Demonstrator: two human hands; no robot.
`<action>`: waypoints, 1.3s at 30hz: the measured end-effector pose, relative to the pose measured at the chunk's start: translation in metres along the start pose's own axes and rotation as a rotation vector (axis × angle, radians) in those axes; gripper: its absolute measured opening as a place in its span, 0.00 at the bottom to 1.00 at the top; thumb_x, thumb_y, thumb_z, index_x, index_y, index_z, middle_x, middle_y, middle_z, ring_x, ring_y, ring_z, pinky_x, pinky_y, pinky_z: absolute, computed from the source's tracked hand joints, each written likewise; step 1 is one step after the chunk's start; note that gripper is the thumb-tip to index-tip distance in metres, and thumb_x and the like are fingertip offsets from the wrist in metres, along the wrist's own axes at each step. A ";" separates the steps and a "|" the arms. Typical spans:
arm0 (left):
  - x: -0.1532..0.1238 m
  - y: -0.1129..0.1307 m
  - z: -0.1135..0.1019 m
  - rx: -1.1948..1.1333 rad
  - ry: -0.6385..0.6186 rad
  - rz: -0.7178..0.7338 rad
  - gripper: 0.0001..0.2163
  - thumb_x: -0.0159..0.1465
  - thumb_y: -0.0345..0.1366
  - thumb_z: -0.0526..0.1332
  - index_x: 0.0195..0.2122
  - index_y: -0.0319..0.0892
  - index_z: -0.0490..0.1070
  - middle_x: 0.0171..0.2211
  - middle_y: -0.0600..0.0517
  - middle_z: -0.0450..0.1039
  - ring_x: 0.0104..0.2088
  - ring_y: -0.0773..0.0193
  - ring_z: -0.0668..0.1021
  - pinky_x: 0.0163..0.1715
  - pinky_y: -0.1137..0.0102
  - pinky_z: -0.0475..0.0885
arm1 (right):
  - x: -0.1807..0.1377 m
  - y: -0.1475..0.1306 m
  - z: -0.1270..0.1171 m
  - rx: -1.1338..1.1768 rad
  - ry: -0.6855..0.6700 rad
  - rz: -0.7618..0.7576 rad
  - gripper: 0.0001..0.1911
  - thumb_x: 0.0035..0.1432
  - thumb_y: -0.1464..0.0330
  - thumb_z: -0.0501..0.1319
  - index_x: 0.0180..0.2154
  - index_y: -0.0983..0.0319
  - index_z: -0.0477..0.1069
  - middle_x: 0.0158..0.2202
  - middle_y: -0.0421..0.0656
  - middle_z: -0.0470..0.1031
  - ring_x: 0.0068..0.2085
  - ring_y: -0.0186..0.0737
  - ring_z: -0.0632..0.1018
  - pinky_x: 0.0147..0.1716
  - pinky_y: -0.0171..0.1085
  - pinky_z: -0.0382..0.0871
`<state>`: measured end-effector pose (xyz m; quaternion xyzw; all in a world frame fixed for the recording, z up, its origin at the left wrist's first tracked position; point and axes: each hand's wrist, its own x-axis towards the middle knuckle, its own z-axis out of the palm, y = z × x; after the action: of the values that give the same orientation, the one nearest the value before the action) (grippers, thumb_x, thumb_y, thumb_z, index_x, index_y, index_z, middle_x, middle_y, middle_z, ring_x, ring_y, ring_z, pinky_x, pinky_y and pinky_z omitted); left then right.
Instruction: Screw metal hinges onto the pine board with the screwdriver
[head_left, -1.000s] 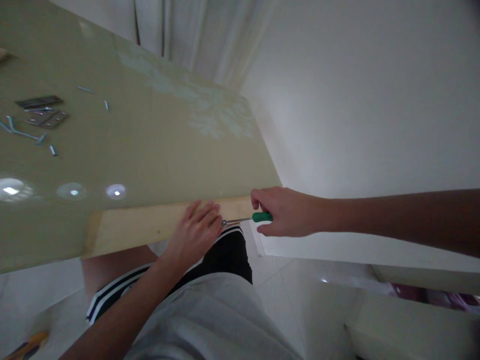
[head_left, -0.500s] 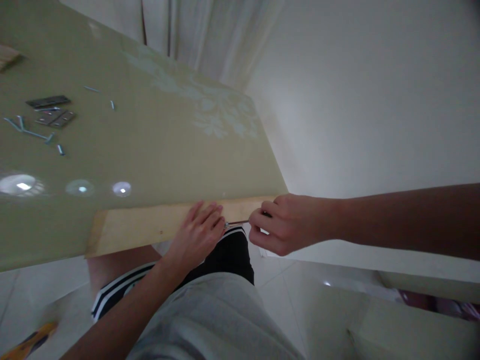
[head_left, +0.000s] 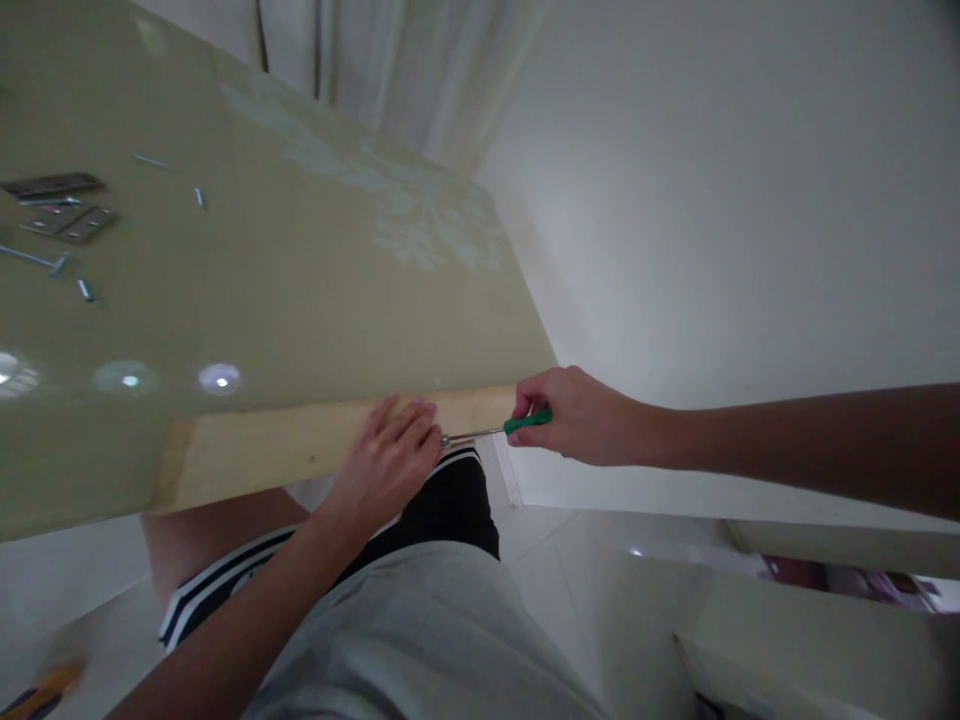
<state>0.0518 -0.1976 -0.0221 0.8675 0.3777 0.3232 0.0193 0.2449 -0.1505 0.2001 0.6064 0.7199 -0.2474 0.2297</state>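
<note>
Head view: right hand (head_left: 581, 425) fingers grip the screwdriver (head_left: 495, 431) at the table edge (head_left: 360, 400); left hand (head_left: 386, 460) lies flat on the plank (head_left: 262, 455).

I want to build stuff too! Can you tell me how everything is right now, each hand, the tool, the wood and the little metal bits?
Left hand: flat on the wooden board, fingers by the tool tip.
Right hand: closed around the green handle.
Screwdriver: held level, tip at the board's end.
Wooden board: lying along the table's near edge.
Table: glossy, bearing loose hardware.
Hinge plates: lying flat, untouched.
Screws: scattered loose.
</note>
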 end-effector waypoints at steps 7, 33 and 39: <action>0.004 0.000 -0.002 -0.010 0.029 -0.008 0.08 0.72 0.34 0.61 0.45 0.41 0.80 0.54 0.43 0.82 0.57 0.48 0.80 0.63 0.47 0.70 | -0.002 0.010 -0.010 -1.053 0.280 -0.940 0.11 0.70 0.78 0.56 0.42 0.66 0.77 0.36 0.48 0.79 0.34 0.39 0.75 0.24 0.39 0.51; 0.006 0.001 -0.005 -0.009 -0.018 -0.027 0.08 0.73 0.37 0.61 0.44 0.42 0.80 0.53 0.44 0.82 0.58 0.48 0.80 0.63 0.48 0.69 | -0.002 -0.017 -0.016 -1.002 0.185 -0.979 0.09 0.72 0.77 0.54 0.42 0.62 0.71 0.36 0.43 0.76 0.32 0.37 0.73 0.23 0.36 0.52; 0.004 0.002 -0.003 -0.023 -0.009 -0.031 0.08 0.72 0.36 0.62 0.45 0.41 0.80 0.55 0.42 0.81 0.59 0.48 0.79 0.64 0.47 0.68 | 0.003 -0.017 -0.022 -1.016 0.261 -1.223 0.13 0.68 0.78 0.57 0.30 0.62 0.70 0.27 0.40 0.71 0.24 0.34 0.68 0.22 0.40 0.46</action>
<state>0.0530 -0.1970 -0.0168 0.8627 0.3873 0.3233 0.0360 0.2267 -0.1366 0.2159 -0.0496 0.9700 0.1013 0.2153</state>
